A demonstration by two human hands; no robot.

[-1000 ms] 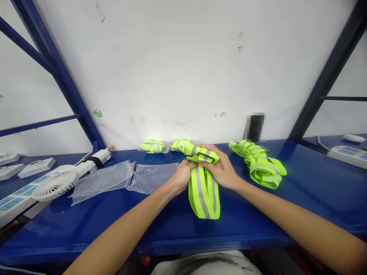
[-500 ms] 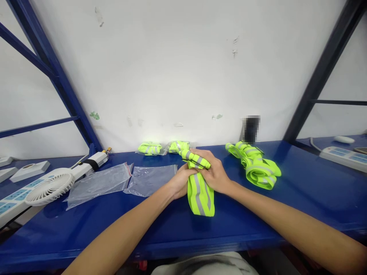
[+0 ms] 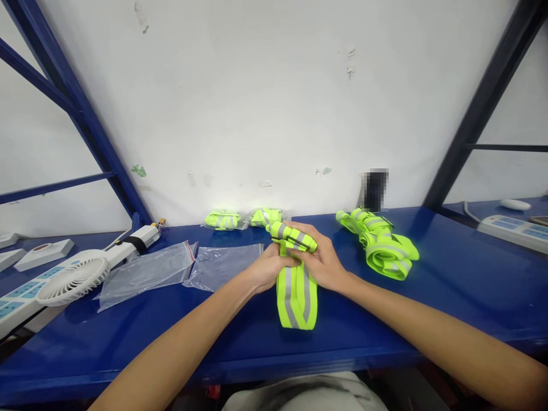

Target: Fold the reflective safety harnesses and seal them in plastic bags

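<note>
Both hands hold one yellow-green reflective strap [image 3: 295,297] with grey stripes, over the front middle of the table. Its upper part is bundled into a roll, and a doubled loop hangs down below. My left hand [image 3: 270,267] is closed on the strap just under the roll, thumb pointing right. My right hand [image 3: 323,257] is closed around the right side of the roll; some of its fingers are hidden behind the fabric. To the right lies a loosely coiled reflective strap [image 3: 391,254], apart from the hands.
Two bagged reflective straps [image 3: 222,220] lie by the wall. Left of my hands are two clear zip bags [image 3: 148,274] on the blue table [image 3: 462,279]. Further left are a white handheld fan [image 3: 75,279] and a power strip [image 3: 32,294]. A blurred dark object [image 3: 374,191] leans on the wall.
The hanging loop has shifted slightly left and spread flatter. My hands have adjusted a little around the roll, and the roll's right end sits slightly further right. The camera view tilted slightly.
</note>
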